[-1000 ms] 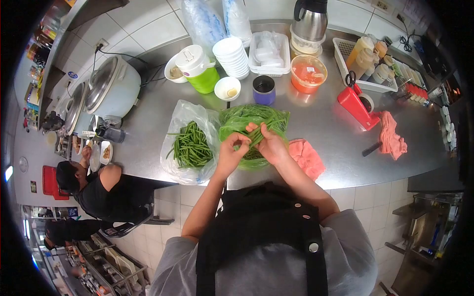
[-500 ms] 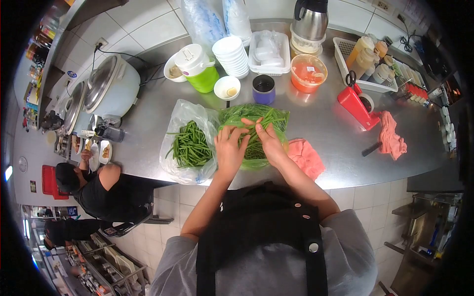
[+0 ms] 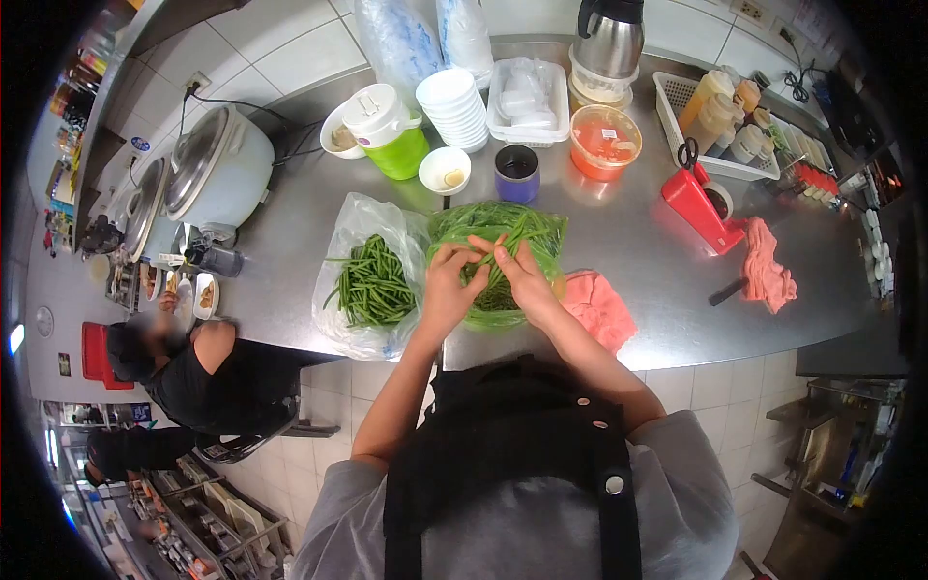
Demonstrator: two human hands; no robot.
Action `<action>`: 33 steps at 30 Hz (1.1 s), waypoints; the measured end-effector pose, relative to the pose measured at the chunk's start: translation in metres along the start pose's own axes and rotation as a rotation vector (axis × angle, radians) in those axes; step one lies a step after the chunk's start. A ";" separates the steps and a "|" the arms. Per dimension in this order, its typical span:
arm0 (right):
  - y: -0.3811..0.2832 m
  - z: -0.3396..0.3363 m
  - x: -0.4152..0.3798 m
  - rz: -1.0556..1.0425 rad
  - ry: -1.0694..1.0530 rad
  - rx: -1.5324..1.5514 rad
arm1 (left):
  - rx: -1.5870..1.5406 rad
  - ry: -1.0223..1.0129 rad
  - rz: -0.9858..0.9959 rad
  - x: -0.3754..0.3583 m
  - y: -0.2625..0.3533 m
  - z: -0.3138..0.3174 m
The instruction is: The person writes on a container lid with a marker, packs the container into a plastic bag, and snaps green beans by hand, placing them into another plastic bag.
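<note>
My left hand (image 3: 452,285) and my right hand (image 3: 524,280) meet over a green plastic bag (image 3: 548,253) of long green beans. Both hands have their fingers closed round a few long beans (image 3: 522,232), which stick out above my right hand. Left of the hands lies an open clear plastic bag (image 3: 343,237) with a heap of short cut green beans (image 3: 373,285) in it. A pink cloth (image 3: 599,311) lies just right of the green bag, partly against it.
Behind the bags stand a white bowl (image 3: 445,172), a purple cup (image 3: 517,174), a green jug (image 3: 396,150) and an orange tub (image 3: 605,143). A red tape dispenser (image 3: 698,213) is at right. At far left a person (image 3: 208,372) sits by rice cookers (image 3: 227,159).
Both hands have shifted slightly to the left over the green bag, still holding the beans. The seated person's head has turned slightly.
</note>
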State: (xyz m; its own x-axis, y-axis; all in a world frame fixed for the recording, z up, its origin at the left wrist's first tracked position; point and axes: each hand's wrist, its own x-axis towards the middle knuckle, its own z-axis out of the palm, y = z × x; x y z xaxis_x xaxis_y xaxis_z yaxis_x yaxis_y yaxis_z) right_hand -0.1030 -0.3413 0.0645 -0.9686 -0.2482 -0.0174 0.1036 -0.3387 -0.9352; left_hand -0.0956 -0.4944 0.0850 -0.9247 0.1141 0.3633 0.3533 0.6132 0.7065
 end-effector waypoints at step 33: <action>0.004 -0.013 0.004 -0.059 0.044 -0.133 | -0.818 -0.237 -0.669 -0.010 -0.006 -0.014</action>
State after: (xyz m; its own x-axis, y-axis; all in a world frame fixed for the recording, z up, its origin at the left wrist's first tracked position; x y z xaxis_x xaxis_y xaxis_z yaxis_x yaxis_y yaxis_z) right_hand -0.1093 -0.3319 0.0561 -0.9813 -0.1907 0.0263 0.0182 -0.2278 -0.9735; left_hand -0.0868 -0.5104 0.0861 -0.9383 0.1522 -0.3106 -0.3261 -0.0898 0.9411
